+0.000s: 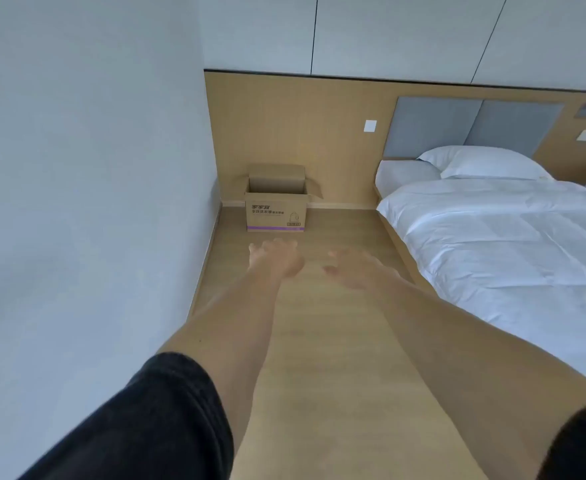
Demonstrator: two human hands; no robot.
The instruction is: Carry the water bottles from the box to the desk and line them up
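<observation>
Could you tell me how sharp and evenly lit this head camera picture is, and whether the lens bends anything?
Head view: soft, even light with no glare or hard shadows; the right hand is smeared by motion blur, the left hand slightly less so; the cardboard box is fairly sharp, though its print is small; wide-angle distortion tilts the wall and stretches the forearms.

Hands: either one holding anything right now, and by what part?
Nothing is held. Left hand and right hand reach out open over the floor, short of the cardboard box. No bottles visible.
</observation>
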